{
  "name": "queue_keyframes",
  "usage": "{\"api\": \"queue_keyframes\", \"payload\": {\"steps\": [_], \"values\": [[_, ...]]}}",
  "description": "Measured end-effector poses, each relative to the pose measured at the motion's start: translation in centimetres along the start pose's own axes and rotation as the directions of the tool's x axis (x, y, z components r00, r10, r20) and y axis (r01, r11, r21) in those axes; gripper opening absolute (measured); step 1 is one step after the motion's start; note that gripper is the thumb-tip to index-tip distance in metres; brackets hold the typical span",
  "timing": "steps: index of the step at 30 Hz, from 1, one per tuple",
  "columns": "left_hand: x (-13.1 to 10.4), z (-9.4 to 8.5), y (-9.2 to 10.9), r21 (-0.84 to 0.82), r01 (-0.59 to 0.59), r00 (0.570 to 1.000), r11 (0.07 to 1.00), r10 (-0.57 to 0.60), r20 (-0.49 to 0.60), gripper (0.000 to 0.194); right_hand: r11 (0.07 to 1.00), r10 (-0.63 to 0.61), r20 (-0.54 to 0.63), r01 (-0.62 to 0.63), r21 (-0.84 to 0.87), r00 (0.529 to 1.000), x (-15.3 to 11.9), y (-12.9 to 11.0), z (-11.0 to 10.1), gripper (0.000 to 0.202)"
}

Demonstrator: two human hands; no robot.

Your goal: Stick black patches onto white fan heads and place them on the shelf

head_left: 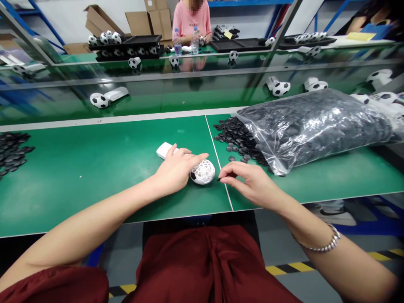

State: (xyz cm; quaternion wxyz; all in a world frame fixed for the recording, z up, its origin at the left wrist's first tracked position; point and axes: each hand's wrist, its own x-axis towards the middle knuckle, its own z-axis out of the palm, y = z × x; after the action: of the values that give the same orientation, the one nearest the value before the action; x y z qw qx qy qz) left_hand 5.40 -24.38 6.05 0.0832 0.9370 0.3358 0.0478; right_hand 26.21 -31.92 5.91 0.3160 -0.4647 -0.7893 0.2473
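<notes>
Under my left hand (176, 168) lies a white football-shaped piece with a handle (202, 172), its round face patterned with white openwork and some black patches. The fingers wrap over it and press it to the green table. Just right of the ball, my right hand (241, 179) pinches a small black piece between thumb and fingertips, apart from the ball. Behind that hand, a pile of small black pieces (236, 136) spills from a clear plastic bag (315, 126) filled with more of them.
Another heap of black pieces (12, 151) sits at the far left. Beyond the white rail, a belt (176, 94) carries several football-shaped pieces. Across it a person in pink (191, 21) works beside black trays (129, 42) and water bottles (195, 41).
</notes>
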Motion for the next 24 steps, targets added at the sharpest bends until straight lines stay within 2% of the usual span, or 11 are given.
{"api": "queue_keyframes", "payload": {"steps": [4,7,11,15,19,24], "values": [[-0.3,-0.4,-0.1,-0.089,-0.014,0.999,0.996,0.018,0.045,0.067,0.999,-0.028,0.004,0.028,0.04,1.0,0.2,-0.1,1.0,0.006],[-0.4,-0.7,-0.1,-0.171,-0.05,0.996,0.984,0.062,0.065,0.071,0.998,-0.06,-0.051,0.06,0.014,0.997,0.5,-0.1,1.7,0.004],[-0.3,-0.3,-0.1,-0.208,-0.037,0.999,0.977,0.042,0.021,0.083,0.998,-0.044,-0.119,0.04,-0.038,0.992,0.7,-0.1,2.6,0.003],[-0.2,0.2,0.2,-0.221,-0.006,0.999,0.975,-0.003,-0.041,0.075,0.998,-0.045,-0.16,0.037,-0.054,0.986,0.9,-0.2,2.9,0.003],[-0.2,0.4,0.5,-0.224,-0.002,0.997,0.975,-0.014,-0.071,0.065,0.999,0.045,-0.143,-0.044,0.014,0.989,0.9,0.3,3.0,0.011],[-0.2,0.6,0.7,-0.277,-0.013,0.994,0.961,-0.018,-0.111,0.058,0.952,0.219,-0.072,-0.196,0.236,0.973,0.9,0.5,3.5,0.027]]}}
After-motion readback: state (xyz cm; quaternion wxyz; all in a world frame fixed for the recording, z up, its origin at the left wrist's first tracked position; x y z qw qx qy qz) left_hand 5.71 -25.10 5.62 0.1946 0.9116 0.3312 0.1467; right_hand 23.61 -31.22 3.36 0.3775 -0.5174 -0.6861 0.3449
